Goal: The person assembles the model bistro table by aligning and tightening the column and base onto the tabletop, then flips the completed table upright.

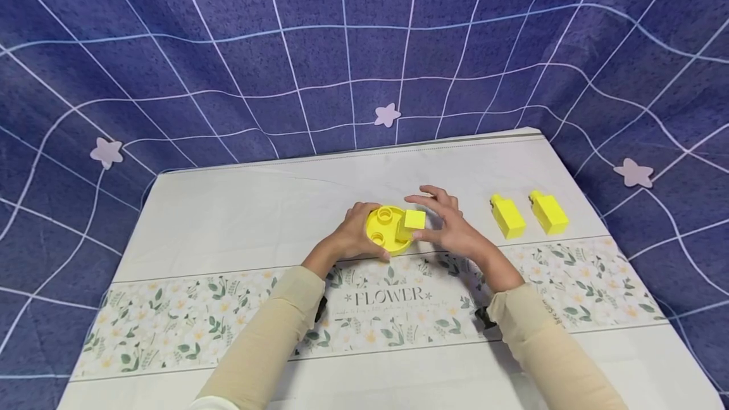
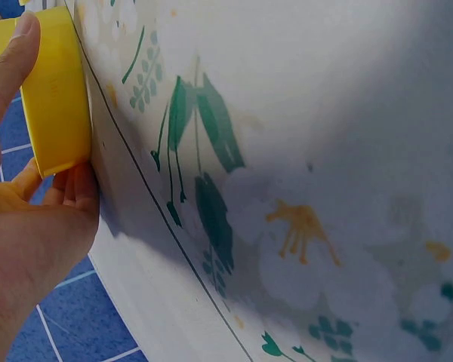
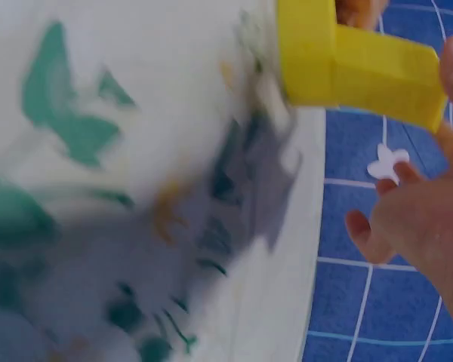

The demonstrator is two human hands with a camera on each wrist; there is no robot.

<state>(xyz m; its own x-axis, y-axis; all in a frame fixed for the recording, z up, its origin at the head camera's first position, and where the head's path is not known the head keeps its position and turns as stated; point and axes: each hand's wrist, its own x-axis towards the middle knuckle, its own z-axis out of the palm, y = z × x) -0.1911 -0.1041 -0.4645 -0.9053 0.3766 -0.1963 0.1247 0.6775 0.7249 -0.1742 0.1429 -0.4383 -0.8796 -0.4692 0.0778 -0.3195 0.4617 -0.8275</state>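
A round yellow base (image 1: 378, 228) with raised ring sockets lies on the table. My left hand (image 1: 353, 233) grips its left rim, fingers at the far side and thumb at the near side; the left wrist view shows the yellow side wall (image 2: 57, 98) between them. On the base's right part stands a yellow rectangular block (image 1: 414, 219); its lower joint is hidden. My right hand (image 1: 452, 226) is beside it, thumb touching the block near its top and forefinger stretched out beyond it. In the right wrist view the block (image 3: 385, 72) projects from the base (image 3: 306, 56).
Two more yellow blocks (image 1: 508, 216) (image 1: 549, 212), with narrow round ends, lie at the table's right. A white cloth with a floral band (image 1: 393, 321) covers the table (image 1: 239, 207). Behind hangs a blue curtain (image 1: 319, 49) with white lines and stars.
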